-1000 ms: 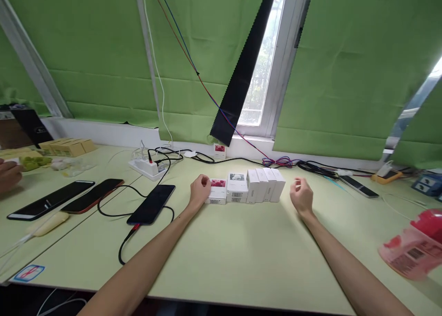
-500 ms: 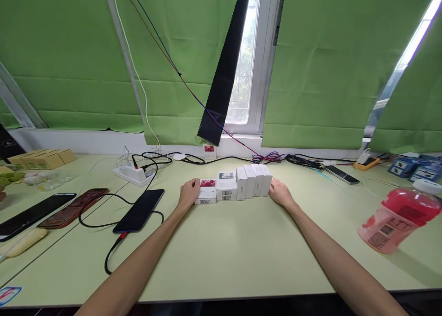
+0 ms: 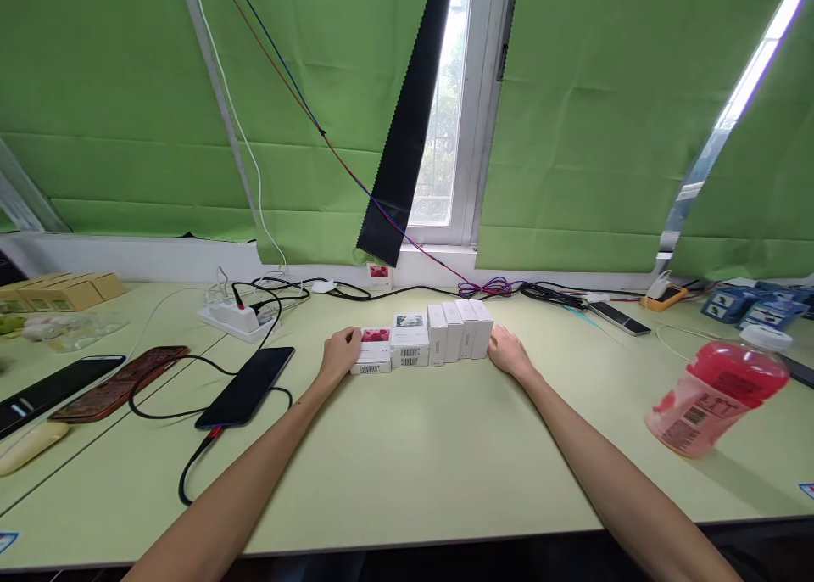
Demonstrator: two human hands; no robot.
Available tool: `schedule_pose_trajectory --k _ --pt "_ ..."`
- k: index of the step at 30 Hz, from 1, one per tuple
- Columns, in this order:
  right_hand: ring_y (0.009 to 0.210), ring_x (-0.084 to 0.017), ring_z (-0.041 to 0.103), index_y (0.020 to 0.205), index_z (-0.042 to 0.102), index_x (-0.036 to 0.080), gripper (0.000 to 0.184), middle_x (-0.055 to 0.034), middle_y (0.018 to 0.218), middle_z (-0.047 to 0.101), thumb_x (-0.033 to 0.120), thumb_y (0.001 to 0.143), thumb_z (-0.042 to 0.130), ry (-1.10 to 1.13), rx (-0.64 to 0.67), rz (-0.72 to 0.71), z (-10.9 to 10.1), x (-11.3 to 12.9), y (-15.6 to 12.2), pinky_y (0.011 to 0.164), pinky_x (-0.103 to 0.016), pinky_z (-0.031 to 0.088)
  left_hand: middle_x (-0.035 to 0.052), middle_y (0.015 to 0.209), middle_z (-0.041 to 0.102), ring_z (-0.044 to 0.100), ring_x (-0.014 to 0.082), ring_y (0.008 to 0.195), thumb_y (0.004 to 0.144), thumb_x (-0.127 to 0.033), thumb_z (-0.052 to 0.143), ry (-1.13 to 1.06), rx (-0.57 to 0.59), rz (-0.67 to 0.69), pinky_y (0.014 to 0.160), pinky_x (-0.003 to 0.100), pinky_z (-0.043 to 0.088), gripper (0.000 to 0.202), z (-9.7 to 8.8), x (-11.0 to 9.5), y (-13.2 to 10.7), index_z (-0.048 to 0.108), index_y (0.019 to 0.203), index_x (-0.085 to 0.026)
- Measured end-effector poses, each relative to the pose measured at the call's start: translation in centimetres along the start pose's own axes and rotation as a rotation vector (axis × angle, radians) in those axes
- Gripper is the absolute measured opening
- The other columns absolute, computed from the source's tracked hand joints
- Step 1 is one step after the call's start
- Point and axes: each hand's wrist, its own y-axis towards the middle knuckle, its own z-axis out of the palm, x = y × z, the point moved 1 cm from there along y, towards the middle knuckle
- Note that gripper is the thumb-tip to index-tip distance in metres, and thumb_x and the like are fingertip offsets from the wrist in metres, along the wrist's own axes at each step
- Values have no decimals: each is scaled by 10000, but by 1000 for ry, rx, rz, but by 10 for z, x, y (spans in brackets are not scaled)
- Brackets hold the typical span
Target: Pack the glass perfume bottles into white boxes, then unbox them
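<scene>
While the left hand (image 3: 342, 353) and right hand (image 3: 508, 352) touch opposite ends of the white box row (image 3: 418, 343), neither grip's closure can be determined.

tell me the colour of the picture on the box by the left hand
The picture is pinkish red, on a white box; the head view shows it best.

four upright side-by-side boxes (image 3: 459, 334), one bottle (image 3: 716, 400)

Pale green table (image 3: 407, 463) beneath white boxes (image 3: 437, 336), phones (image 3: 247, 388), power strip (image 3: 232, 318) and pink bottle (image 3: 716, 400)
</scene>
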Motion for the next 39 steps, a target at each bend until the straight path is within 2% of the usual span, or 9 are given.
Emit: schedule_pose_trajectory --k 13,24,26,28,30,32,34,36,39 --pt "1283 -247 530 1268 645 207 393 -121 1359 628 241 997 363 21 2 0 2 -3 2 1049 -340 393 64 780 767 643 249 739 808 -402 460 4 -27 21 649 304 457 326 5 5 3 726 706 -244" --pt "1174 -279 616 1272 643 174 400 -152 1274 683 203 928 442 97 -165 41 -4 -2 -2 1024 -364 436 76 925 797 703 258 888 849 -346 495 26 4 34 834 323 525 283 7 7 7 752 827 -229" --pt "1171 -300 615 1353 558 123 453 -197 1291 657 192 929 412 134 -313 68 -15 -4 -2 1027 -410 441 75 1048 791 706 255 987 860 -349 511 31 15 54 906 325 523 291 6 7 7 754 962 -223" --pt "1129 -316 619 1338 515 101 430 -214 1247 649 221 942 398 230 -614 50 -28 0 -6 990 -469 462 65 1152 771 696 245 1062 880 -358 513 43 43 79 945 317 519 330 6 7 6 730 1088 -221" --pt "1017 -289 629 1250 526 147 335 -168 1159 650 285 958 439 357 -962 -54 -38 14 -17 918 -473 496 55 1191 757 689 236 1081 902 -366 499 69 81 100 950 308 518 348 6 6 6 706 1140 -219" --pt "893 -244 620 1145 541 184 217 -121 1039 643 297 977 462 432 -1080 -188 -38 39 -34 807 -407 519 58 1192 750 683 236 1077 915 -371 494 109 114 116 956 309 512 344 5 5 5 692 1148 -212" --pt "798 -208 616 1080 546 211 138 -73 916 639 265 998 449 503 -967 -378 -30 72 -54 732 -355 519 80 1189 739 670 249 1084 925 -373 492 162 134 128 971 326 498 343 4 3 4 676 1155 -198" --pt "773 -189 635 1043 566 225 137 -55 870 657 237 1015 433 526 -618 -608 -17 107 -73 729 -329 527 119 1182 724 650 278 1103 932 -372 487 225 143 129 979 360 484 345 1 1 1 665 1155 -177" --pt "872 -210 667 1175 586 211 205 -90 1015 693 245 1010 469 486 -157 -717 3 140 -91 784 -351 550 174 1148 701 614 337 1132 933 -363 486 320 140 107 977 414 462 331 -3 -3 -5 658 1120 -152"
